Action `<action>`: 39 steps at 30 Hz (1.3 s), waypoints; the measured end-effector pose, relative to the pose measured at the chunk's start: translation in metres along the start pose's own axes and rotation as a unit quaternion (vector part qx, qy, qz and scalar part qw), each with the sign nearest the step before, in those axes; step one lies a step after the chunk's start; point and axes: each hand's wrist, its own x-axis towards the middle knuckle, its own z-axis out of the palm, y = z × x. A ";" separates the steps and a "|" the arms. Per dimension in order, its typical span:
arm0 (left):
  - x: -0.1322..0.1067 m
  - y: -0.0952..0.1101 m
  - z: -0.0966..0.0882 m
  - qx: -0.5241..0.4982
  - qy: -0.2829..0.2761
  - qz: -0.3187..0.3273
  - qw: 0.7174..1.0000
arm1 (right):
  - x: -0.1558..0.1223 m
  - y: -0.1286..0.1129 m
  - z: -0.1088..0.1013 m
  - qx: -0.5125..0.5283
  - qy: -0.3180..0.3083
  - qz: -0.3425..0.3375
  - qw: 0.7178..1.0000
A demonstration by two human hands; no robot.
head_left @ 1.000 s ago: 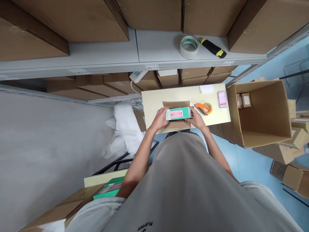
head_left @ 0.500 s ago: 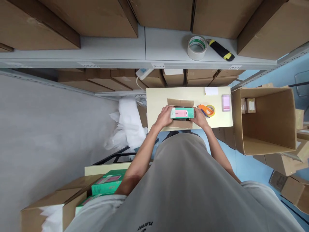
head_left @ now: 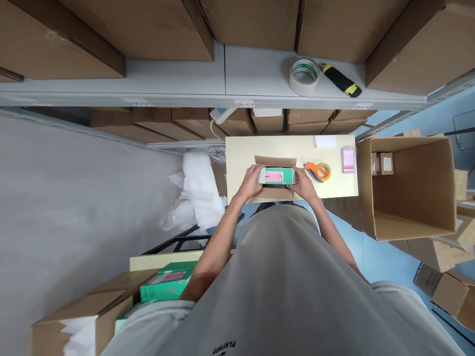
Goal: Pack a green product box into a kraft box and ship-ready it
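A small green and pink product box (head_left: 275,176) lies between my two hands, over an opened cardboard box (head_left: 275,161) whose flaps stick out on the far and near sides. My left hand (head_left: 253,182) grips its left end, and my right hand (head_left: 303,184) has hold of the right end. How deep the product box sits in the carton I cannot tell. Right of my right hand, an orange-handled tool (head_left: 313,169) rests on a yellow roll of tape (head_left: 326,171). The pale table (head_left: 241,153) carries all of these.
A large open carton (head_left: 411,190) stands right of the table. White foam wrap (head_left: 202,188) hangs at the left. Green boxes (head_left: 166,283) fill a carton behind my left arm. The shelf (head_left: 174,74) ahead holds a tape roll (head_left: 304,77) and a black-yellow cutter (head_left: 341,80).
Both hands, the product box and the cardboard box have shifted slightly left on the table. My grip looks the same.
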 end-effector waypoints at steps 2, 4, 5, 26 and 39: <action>-0.001 -0.006 -0.003 -0.001 0.002 -0.001 1.000 | 0.004 -0.002 0.005 -0.010 -0.011 0.019 1.000; -0.002 -0.010 -0.005 0.001 0.004 0.000 1.000 | 0.007 -0.004 0.007 -0.021 -0.020 0.022 0.999; -0.002 -0.011 -0.006 0.002 0.005 0.000 1.000 | 0.009 -0.005 0.007 -0.026 -0.022 0.020 0.999; -0.007 -0.016 -0.023 0.023 0.000 -0.009 1.000 | 0.003 -0.018 0.025 -0.117 -0.043 0.153 0.980; -0.015 -0.008 -0.022 0.144 -0.035 -0.065 0.987 | 0.001 -0.020 0.029 -0.124 -0.073 0.175 0.974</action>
